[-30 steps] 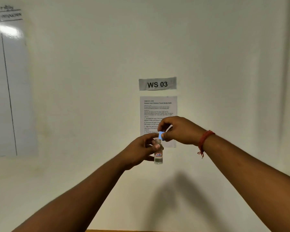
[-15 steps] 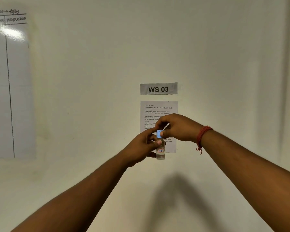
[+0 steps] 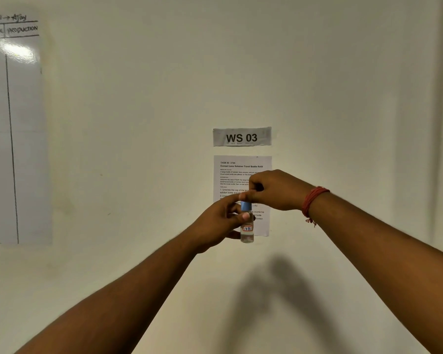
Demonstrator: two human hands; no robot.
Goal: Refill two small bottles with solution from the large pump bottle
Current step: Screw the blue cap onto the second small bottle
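A small clear bottle (image 3: 247, 232) with a red-framed label reading 7B and a blue cap (image 3: 246, 206) is held upright in the air in front of the wall. My left hand (image 3: 219, 223) grips its body from the left, thumb across the neck. My right hand (image 3: 274, 191), with a red thread band on the wrist, comes in from the right and pinches the blue cap from above with its fingertips. The large pump bottle and the other small bottle are out of view.
A "WS 03" sign (image 3: 242, 136) and a printed task sheet (image 3: 234, 175) hang on the cream wall straight ahead. A whiteboard (image 3: 13, 139) with a ruled table is on the wall at left. No tabletop shows.
The view has tilted up slightly, so the sign and sheet sit lower in frame. My right hand's fingers have shifted on the blue cap; both hands stay on the bottle.
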